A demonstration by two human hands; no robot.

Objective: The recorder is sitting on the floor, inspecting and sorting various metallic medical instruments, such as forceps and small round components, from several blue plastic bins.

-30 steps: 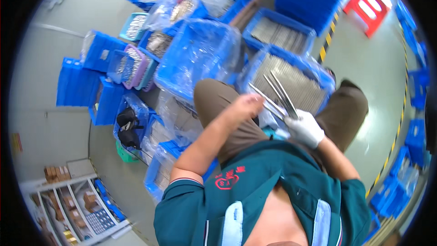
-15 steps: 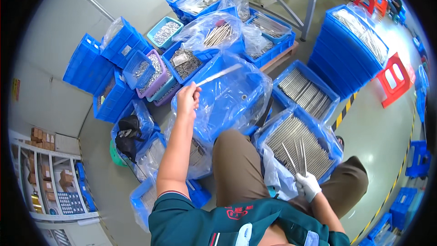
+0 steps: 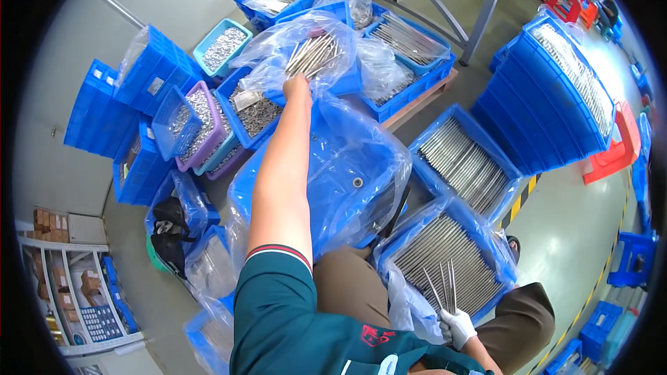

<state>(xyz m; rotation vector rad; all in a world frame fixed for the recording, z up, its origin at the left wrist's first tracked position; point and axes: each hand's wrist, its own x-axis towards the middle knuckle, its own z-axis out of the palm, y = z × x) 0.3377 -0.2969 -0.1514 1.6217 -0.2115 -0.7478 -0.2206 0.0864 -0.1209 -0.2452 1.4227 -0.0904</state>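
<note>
Nearest the body, low at right: right hand point(image 3: 457, 328), white-gloved, closed round a few slim metal rods point(image 3: 453, 288), their free ends fanned apart and pointing away from the body. Handling note: a firm hold near the base suits these; gathering the fanned tips would probably lessen catching on film.

Just beyond the glove: near blue crate point(image 3: 496, 299), lined with clear film and filled with close rows of rods point(image 3: 451, 250). Held tips show above these rows; contact cannot be judged. Rows appear orderly, so the glove is best carried clear of them.

Mid-field, partly under the outstretched left arm point(image 3: 283, 180): large blue crate point(image 3: 333, 160), draped in loose clear plastic, one small ring-shaped part point(image 3: 358, 182) at its bottom. Loose folds could snag a rod end; a high forearm seems the safer path.

Further out, at full stretch: left hand point(image 3: 297, 87), bare, at the near ends of a loose rod bundle point(image 3: 316, 54). Fingers mostly hidden; whether they grip a rod or only touch the ends cannot be told. Bundle lies uneven, some rods crossed, in a clear bag point(image 3: 257, 66) spread over a blue crate. Handling note: a pinch at one end, with any pull made along the rod's length, would likely disturb crossed neighbours least.

Farthest, behind the crates: grey metal frame point(image 3: 488, 14), well apart from both hands.
</note>
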